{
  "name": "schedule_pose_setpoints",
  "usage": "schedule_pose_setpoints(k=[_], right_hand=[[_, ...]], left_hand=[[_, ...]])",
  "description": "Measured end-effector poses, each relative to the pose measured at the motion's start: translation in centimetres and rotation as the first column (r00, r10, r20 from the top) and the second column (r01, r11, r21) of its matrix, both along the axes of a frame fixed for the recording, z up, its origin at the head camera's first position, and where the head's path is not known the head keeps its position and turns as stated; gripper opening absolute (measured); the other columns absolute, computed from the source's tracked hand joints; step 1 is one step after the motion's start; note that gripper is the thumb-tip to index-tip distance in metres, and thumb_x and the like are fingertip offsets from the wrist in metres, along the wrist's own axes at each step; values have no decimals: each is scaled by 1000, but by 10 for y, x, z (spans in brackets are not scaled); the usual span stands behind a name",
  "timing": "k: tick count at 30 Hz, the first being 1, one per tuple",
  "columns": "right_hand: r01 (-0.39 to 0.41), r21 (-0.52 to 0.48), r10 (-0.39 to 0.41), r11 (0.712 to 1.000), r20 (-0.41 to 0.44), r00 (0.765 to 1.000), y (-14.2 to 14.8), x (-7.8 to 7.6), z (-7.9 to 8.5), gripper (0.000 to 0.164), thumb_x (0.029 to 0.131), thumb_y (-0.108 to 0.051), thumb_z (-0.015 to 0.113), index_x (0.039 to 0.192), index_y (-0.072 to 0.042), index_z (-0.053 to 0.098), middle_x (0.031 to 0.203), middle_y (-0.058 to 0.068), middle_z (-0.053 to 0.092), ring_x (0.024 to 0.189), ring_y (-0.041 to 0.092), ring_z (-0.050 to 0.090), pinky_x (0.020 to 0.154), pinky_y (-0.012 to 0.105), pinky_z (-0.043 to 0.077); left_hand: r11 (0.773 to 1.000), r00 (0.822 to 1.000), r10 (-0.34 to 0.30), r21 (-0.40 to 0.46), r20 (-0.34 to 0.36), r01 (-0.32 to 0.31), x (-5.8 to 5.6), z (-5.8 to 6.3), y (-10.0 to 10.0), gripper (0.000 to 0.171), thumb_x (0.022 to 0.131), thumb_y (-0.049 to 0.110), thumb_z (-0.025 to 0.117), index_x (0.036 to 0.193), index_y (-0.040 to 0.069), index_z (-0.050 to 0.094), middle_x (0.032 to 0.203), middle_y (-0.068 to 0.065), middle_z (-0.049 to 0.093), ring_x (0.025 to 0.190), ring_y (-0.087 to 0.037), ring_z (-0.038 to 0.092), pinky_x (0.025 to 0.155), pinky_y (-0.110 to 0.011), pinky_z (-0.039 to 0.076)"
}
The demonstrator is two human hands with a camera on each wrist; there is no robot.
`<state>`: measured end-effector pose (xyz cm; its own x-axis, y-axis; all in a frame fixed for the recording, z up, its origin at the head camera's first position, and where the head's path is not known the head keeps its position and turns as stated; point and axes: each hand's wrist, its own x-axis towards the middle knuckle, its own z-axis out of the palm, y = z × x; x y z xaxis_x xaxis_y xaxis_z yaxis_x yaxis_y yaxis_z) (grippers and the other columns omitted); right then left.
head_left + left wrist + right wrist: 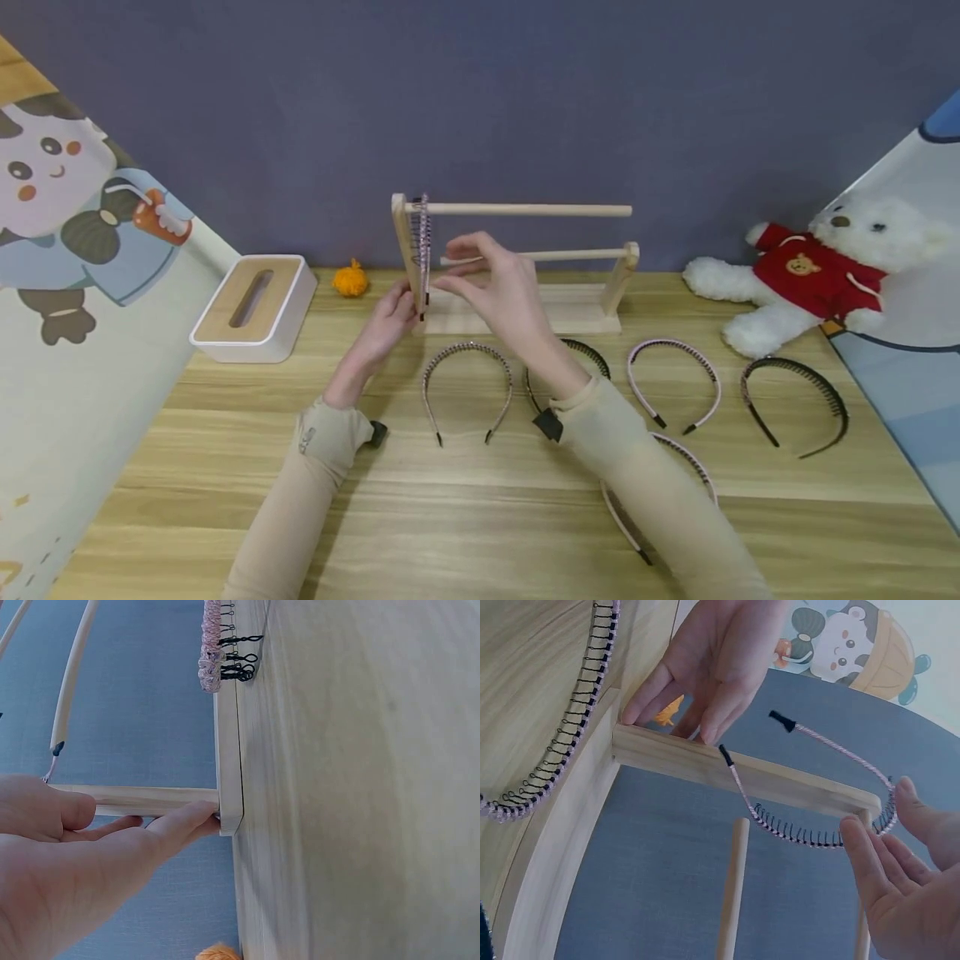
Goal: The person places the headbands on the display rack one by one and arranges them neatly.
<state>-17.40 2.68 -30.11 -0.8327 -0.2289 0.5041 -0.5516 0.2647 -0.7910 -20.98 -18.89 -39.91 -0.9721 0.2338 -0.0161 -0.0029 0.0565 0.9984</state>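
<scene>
A pink beaded headband with black teeth (425, 246) hangs on the upper rod (525, 209) of a wooden stand, close to the left post (405, 237). My right hand (498, 287) is just right of it, thumb and fingers spread apart. In the right wrist view, the headband (799, 841) passes near the fingertips of that hand (907, 881), and its dark ends point toward the camera. My left hand (386, 321) rests against the post's outer side near the base. Its fairly straight fingers touch the wooden post (142, 796) in the left wrist view.
Several headbands lie on the table, among them a beaded one (468, 346), a pink one (708, 367) and a black one (821, 383). A tissue box (281, 333) and an orange yarn ball (350, 279) stand left. A white teddy bear (806, 267) sits right.
</scene>
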Motion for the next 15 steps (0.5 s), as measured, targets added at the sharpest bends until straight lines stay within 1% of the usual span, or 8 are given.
schedule_pose_setpoints(k=[6, 9, 13, 15], right_hand=[[11, -18, -11, 1000, -18, 1000, 18, 12, 3, 40, 92, -5, 85, 128, 3, 69, 124, 14, 75, 107, 23, 75, 89, 24, 61], [20, -19, -20, 1000, -14, 1000, 30, 21, 5, 41, 91, -3, 85, 128, 2, 69, 124, 14, 75, 109, 22, 74, 90, 24, 61], [42, -33, -42, 999, -17, 999, 52, 33, 8, 40, 90, 2, 85, 127, 3, 70, 123, 16, 75, 108, 24, 74, 90, 24, 61], [57, -41, -58, 997, -27, 998, 65, 38, 10, 40, 88, 5, 85, 126, 3, 71, 123, 15, 75, 108, 24, 74, 88, 26, 62]], left_hand=[[1000, 1000, -14, -8, -2, 14, -1, 0, -1, 53, 119, 11, 23, 165, -12, 13, 162, -38, 30, 155, -44, 31, 127, -49, 28], [1000, 1000, -14, -22, -7, 14, 0, 0, -2, 52, 119, 11, 23, 164, -12, 16, 157, -39, 35, 152, -44, 34, 127, -49, 30], [999, 1000, -3, -36, -10, 3, 1, 0, -1, 50, 119, 12, 24, 162, -13, 22, 145, -39, 43, 145, -44, 40, 125, -50, 34], [999, 1000, -5, -35, -11, 5, 1, 0, -1, 50, 118, 11, 24, 163, -13, 21, 147, -39, 42, 145, -45, 40, 125, -50, 33]])
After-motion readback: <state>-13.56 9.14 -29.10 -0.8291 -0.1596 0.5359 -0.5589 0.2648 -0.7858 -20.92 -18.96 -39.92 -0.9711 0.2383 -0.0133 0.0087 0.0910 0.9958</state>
